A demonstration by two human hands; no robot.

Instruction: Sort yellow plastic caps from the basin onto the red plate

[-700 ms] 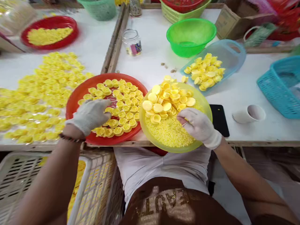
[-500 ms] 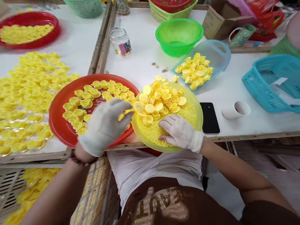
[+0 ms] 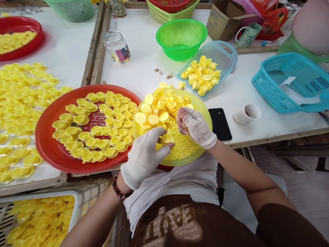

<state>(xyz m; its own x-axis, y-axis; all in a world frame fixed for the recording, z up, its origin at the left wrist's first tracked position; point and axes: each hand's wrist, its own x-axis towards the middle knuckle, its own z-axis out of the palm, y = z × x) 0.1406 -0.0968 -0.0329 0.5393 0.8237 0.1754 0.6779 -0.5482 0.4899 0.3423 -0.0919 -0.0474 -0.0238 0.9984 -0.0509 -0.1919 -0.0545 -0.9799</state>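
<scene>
My left hand (image 3: 146, 154), in a white glove with bare fingertips, has its thumb and fingers around a small yellow toy cup (image 3: 167, 138) over the yellow bowl (image 3: 207, 118). My right hand (image 3: 196, 127), gloved the same way, is raised above that bowl with its fingers curled together; what lies in them is hidden. Small yellow pellets (image 3: 181, 145) fill the bowl's near part, and a heap of yellow toy cups (image 3: 159, 106) sits on its far side. To the left, the red tray (image 3: 46, 147) carries rows of yellow cup pieces (image 3: 102, 130).
Behind stand a green bowl (image 3: 181, 41), a blue scoop tray (image 3: 227, 55) of yellow cups and a clear jar (image 3: 117, 48). A black phone (image 3: 219, 124), a paper cup (image 3: 246, 115) and a blue basket (image 3: 290, 82) are at right. More yellow pieces (image 3: 20, 103) cover the left table.
My left hand has moved from above the red tray to the yellow bowl and now has a toy cup. My right hand has lifted out of the pellets, fingers curled. The view has shifted.
</scene>
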